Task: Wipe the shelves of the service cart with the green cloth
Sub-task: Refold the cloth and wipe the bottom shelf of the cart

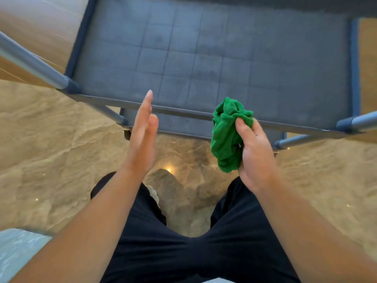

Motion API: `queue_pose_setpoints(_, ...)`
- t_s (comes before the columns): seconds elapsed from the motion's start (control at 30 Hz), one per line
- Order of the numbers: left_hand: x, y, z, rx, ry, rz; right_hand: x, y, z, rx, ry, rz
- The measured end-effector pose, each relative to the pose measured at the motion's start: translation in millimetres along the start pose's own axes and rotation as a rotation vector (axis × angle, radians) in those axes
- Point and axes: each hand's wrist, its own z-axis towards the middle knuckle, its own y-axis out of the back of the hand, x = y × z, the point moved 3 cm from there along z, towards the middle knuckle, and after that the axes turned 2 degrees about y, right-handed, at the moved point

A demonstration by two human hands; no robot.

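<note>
Trousers (193,252), dark, fill the bottom centre of my view, with tan floor (51,150) on either side. Above them, at centre-left, the left hand (142,137) stands on edge, fingers straight and together, holding nothing. At centre-right the right hand (256,156) has thumb and fingers curled round the green cloth (226,135), bunched into a wad. The cloth sits on the hand's inner side, toward frame centre, its long axis running up and down the frame; its top end points at the cart and overlaps the front rail (183,111). I judge it is held in the air, not yet on any surface. Past the rail, the grey gridded top shelf (204,58) spreads across the upper frame, long axis left to right. A lower shelf (183,123) peeks out beneath the rail. The wipe starts straight up-frame from the cloth, and the right hand is plainly the nearer.
</note>
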Motion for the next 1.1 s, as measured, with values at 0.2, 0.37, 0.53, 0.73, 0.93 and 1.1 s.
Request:
queue_pose_setpoints(0.2, 74, -5, 47, -0.088, -0.316, 0.235, -55, 13, 57, 0.246, 0.035, -0.031)
queue_pose_setpoints(0.37, 111, -16, 67, -0.315, -0.605, 0.340, -96, 29, 97, 0.343, 0.049, -0.039)
queue_pose_setpoints(0.53, 146, -28, 62, -0.391, -0.739, 0.340, -113, 53, 120, 0.349, 0.066, -0.189)
queue_pose_setpoints(0.73, 202, -63, 65, -0.206, -0.542, 0.322, -110, 128, 144, 0.114, -0.023, -0.118)
queue_pose_setpoints(0.93, 252, -113, 96, -0.086, -0.313, 0.306, -118, 207, 183, -0.174, 0.061, 0.057)
queue_pose_setpoints(1.1, 307, -152, 127, 0.132, -0.119, 0.517, -136, 253, 226, -0.341, 0.232, -0.075)
